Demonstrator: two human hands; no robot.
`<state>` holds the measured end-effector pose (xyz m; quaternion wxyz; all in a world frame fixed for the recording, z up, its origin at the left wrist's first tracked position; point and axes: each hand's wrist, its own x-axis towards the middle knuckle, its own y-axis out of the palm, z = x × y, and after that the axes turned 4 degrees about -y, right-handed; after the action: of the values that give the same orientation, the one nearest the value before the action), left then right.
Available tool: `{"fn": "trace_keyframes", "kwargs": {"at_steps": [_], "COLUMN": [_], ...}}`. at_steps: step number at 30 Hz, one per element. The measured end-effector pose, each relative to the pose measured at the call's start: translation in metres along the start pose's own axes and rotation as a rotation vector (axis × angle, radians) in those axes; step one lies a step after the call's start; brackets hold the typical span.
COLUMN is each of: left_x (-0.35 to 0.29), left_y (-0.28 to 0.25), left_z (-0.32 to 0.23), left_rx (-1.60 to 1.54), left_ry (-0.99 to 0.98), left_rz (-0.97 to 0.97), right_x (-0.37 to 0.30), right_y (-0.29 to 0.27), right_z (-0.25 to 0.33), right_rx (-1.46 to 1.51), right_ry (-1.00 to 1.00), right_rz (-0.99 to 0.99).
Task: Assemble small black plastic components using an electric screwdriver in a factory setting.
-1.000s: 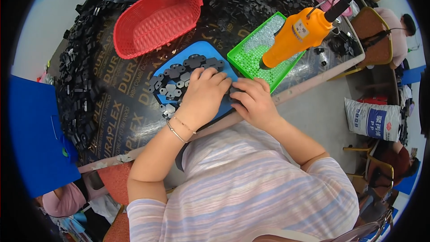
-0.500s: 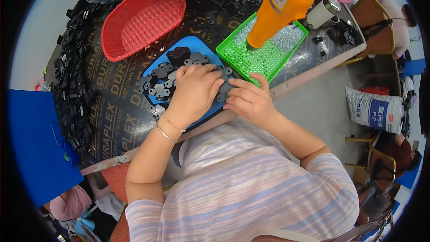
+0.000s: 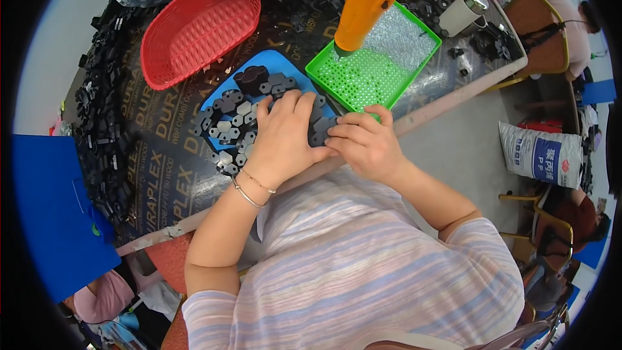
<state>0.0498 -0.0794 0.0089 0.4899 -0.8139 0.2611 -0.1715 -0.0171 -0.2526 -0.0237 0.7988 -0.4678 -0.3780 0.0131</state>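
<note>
A blue tray (image 3: pixel 267 58) at the table's front edge holds several small dark-grey and light-grey plastic parts (image 3: pixel 243 109), many six-sided with holes. My left hand (image 3: pixel 285 133) lies over these parts with its fingers spread, its thumb reaching toward my right hand. My right hand (image 3: pixel 366 146) is closed at the tray's right end, with its fingertips against dark-grey parts (image 3: pixel 319 128). Whatever sits between those fingertips is hidden. Right behind it stands a green perforated tray (image 3: pixel 363 81) with small silver metal pieces (image 3: pixel 405 35). An orange power screwdriver (image 3: pixel 369 3) is upright above that tray, black tip down.
A red woven basket (image 3: pixel 201 29) stands at the back left. Piles of black parts (image 3: pixel 97 123) line the table's left side. A steel flask (image 3: pixel 463 13) is at the back right. Past the table edge lies a white printed sack (image 3: pixel 541 155); other people sit nearby.
My left hand's fingers have spread, and its thumb has moved down to my right hand's fingertips. The view has shifted slightly, and the screwdriver appears farther left and up.
</note>
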Motion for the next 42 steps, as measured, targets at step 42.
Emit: {"fn": "trace_keyframes", "kwargs": {"at_steps": [42], "left_x": [0.004], "left_y": [0.007], "left_z": [0.002], "left_rx": [-0.080], "left_ry": [-0.044], "left_rz": [-0.083], "right_x": [0.095], "right_y": [-0.010], "right_z": [-0.045], "right_rx": [1.022], "right_ry": [0.283], "right_rz": [-0.511]}}
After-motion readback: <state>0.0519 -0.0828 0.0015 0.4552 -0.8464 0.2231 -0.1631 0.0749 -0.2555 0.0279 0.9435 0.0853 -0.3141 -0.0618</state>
